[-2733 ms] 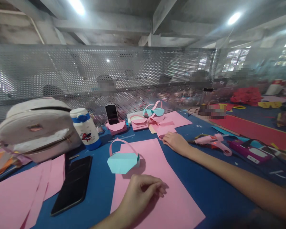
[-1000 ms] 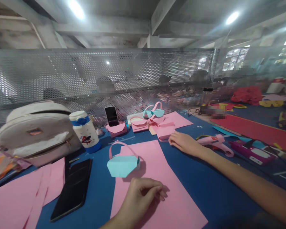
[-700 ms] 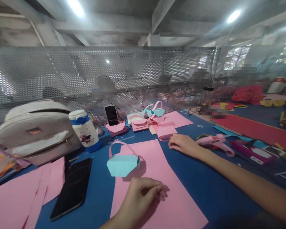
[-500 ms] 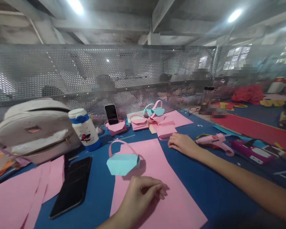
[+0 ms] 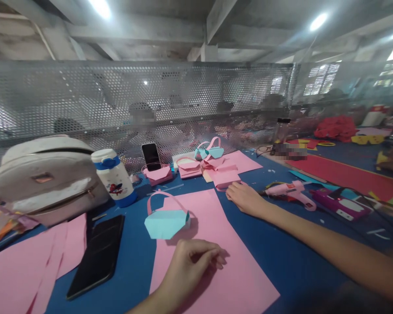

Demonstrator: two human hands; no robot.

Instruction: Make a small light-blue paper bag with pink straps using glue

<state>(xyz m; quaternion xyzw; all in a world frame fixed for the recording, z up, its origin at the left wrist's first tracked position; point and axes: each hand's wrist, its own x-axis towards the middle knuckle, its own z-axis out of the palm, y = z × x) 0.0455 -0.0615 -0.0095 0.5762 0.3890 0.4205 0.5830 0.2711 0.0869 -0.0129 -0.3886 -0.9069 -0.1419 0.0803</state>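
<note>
Craft workshop: glue gun (image 5: 290,191), paper (image 5: 216,226)

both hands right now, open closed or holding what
Left hand: loosely curled over the pink sheet, no held thing visible.
Right hand: curled by a folded pink paper piece; whether it grips that cannot be told.

Pink and Turquoise on Deep Blue

The table (image 5: 134,266) is deep blue, the large sheet (image 5: 209,213) plain pink. The front paper bag (image 5: 165,224) is turquoise with a pink handle (image 5: 164,192). The bottle (image 5: 114,179) is white and blue with a red-and-dark print. The glue gun (image 5: 291,192) is light pink, the backpack (image 5: 49,174) off-white, the nearer phone (image 5: 98,257) black, the long sheet (image 5: 340,170) red.
</note>
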